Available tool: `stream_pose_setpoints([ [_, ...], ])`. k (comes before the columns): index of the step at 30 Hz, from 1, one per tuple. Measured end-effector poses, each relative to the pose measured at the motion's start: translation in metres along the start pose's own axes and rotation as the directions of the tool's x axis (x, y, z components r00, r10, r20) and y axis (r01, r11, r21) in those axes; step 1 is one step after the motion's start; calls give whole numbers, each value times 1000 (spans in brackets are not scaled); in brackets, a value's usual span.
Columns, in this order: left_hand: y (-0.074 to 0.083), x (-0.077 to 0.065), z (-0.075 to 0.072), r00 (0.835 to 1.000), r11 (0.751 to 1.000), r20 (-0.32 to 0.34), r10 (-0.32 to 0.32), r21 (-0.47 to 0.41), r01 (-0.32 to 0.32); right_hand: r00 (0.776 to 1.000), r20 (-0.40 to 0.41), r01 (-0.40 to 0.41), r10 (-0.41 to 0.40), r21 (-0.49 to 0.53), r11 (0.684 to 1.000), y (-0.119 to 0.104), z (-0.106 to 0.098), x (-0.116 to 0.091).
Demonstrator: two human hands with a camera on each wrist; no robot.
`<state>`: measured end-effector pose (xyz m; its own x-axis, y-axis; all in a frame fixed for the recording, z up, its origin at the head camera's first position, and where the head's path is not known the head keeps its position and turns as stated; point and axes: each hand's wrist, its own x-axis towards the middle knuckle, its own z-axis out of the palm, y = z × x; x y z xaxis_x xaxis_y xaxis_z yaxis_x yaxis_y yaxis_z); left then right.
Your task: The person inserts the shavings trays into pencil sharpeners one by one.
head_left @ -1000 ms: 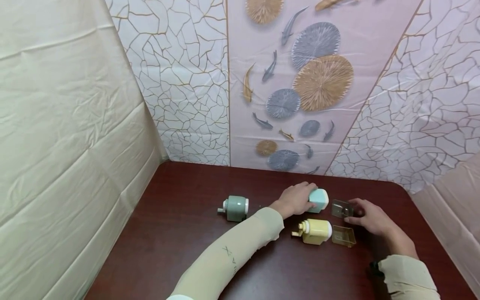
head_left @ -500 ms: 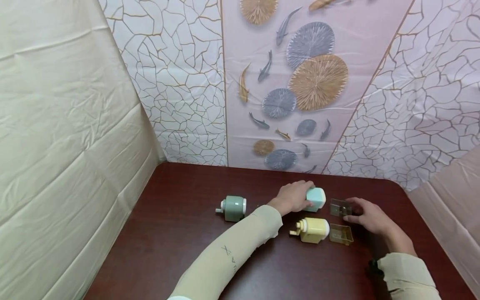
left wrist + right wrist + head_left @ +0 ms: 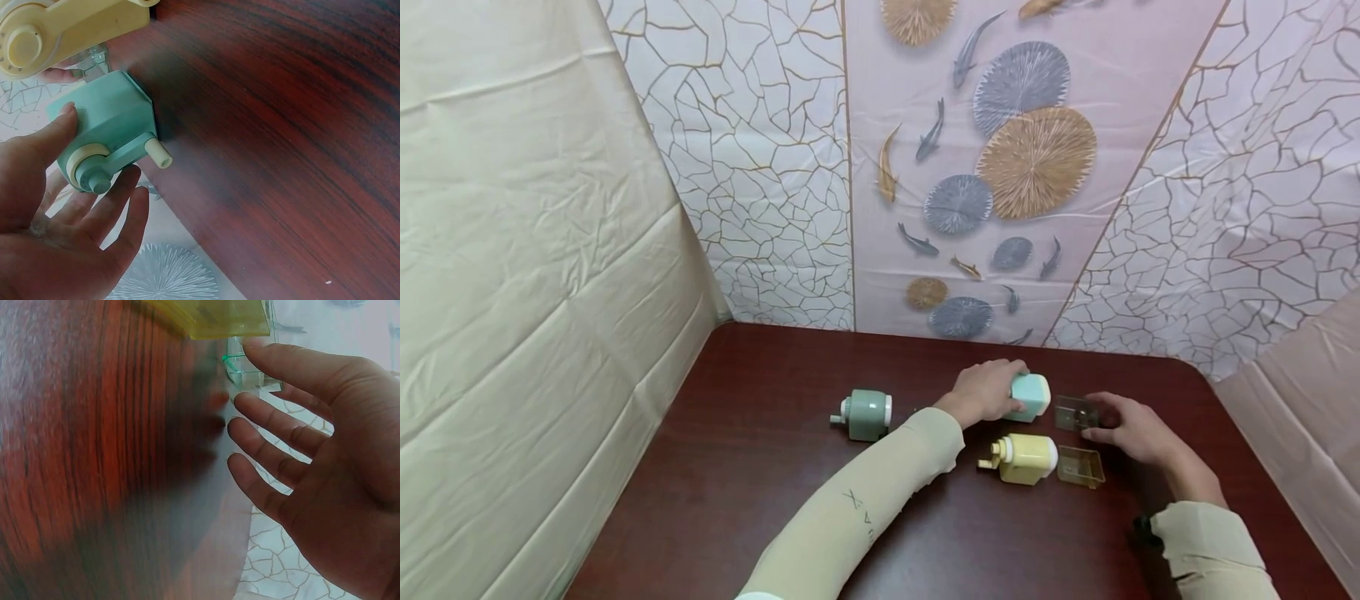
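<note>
A mint-green crank pencil sharpener [image 3: 1032, 397] lies on the table, and my left hand [image 3: 987, 392] grips its body from the left. In the left wrist view the thumb [image 3: 59, 128] presses one face of this sharpener, whose crank handle [image 3: 158, 153] points outward. My right hand [image 3: 1138, 427] holds the right end of a clear drawer [image 3: 1071, 413] between thumb and index finger; the other fingers stay loosely bent. The drawer is just right of the mint sharpener, with a gap between them. In the right wrist view the clear drawer [image 3: 253, 375] is partly hidden behind a yellowish one.
A yellow crank sharpener [image 3: 1028, 458] lies nearer the front, with an amber drawer [image 3: 1081, 467] beside its right end. Farther left on the dark wood table [image 3: 760, 492] lies a grey-green sharpener [image 3: 868, 414]. Patterned cloth [image 3: 775, 167] hangs behind the table.
My right hand and the clear drawer have shifted slightly left, toward the mint sharpener. The left hand keeps its grip. The head view has shifted a little.
</note>
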<state>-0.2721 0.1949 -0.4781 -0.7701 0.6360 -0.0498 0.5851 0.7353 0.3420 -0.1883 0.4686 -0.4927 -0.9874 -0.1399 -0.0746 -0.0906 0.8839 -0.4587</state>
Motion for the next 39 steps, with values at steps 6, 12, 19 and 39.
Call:
stream_pose_setpoints([
  [6, 0, 1, 1, 1000, 1000, -3, 2, 11, -2, 1000, 7, 4, -4, 13, 1000, -5, 2, 2],
  [12, 1, 0, 3, 1000, 1000, -5, -6, 16, 6, 1000, 19, 0, -1, 25, 1000, -9, 3, 5],
  [19, 1, -1, 3, 1000, 1000, -3, -7, 19, 7, 1000, 23, 2, -3, 27, 1000, -10, 6, 6],
  [39, 2, -3, -3, 1000, 999, -8, -10, 33, 10, 999, 39, 21, -22, 27, 999, -17, 8, 17],
])
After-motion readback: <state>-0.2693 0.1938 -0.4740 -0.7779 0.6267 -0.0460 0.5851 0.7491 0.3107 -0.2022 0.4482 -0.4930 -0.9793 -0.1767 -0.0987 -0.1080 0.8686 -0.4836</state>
